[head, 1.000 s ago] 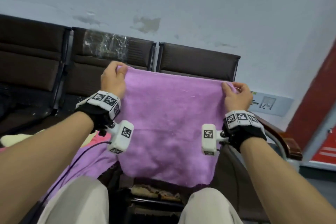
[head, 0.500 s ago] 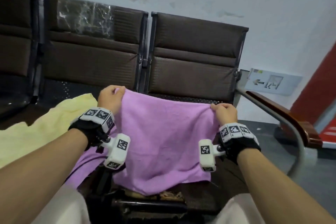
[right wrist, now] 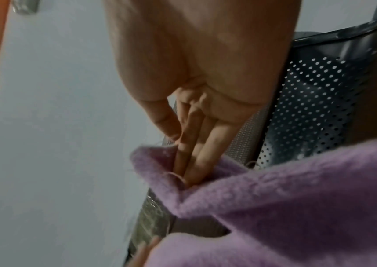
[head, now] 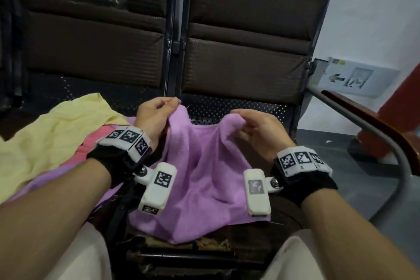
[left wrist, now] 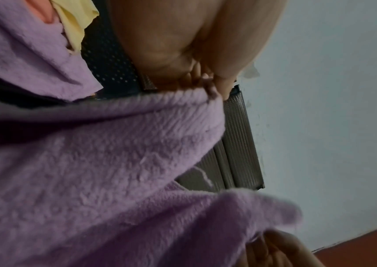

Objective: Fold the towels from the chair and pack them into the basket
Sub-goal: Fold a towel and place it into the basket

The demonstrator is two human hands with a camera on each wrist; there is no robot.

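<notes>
A purple towel point(head: 204, 179) hangs between my two hands over the front of the right-hand chair seat point(head: 245, 109). My left hand point(head: 159, 111) pinches its top left corner; in the left wrist view the fingers point(left wrist: 205, 81) clamp the towel point(left wrist: 114, 153) edge. My right hand point(head: 252, 125) pinches the top right corner, and the right wrist view shows fingers point(right wrist: 194, 144) tucked into a fold of the towel point(right wrist: 285, 198). The cloth sags in a dip between the hands. No basket is in view.
A yellow towel point(head: 52, 134), a pink one point(head: 91, 143) and another purple cloth point(head: 45, 182) lie on the left seat. Dark chair backs point(head: 245, 36) stand behind. A metal armrest with wooden top point(head: 372, 125) curves at the right. My knees are at the bottom.
Both hands have dropped from chair-back height down to just above the seat and moved closer together, so the stretched towel now sags between them. The view has tilted downward.
</notes>
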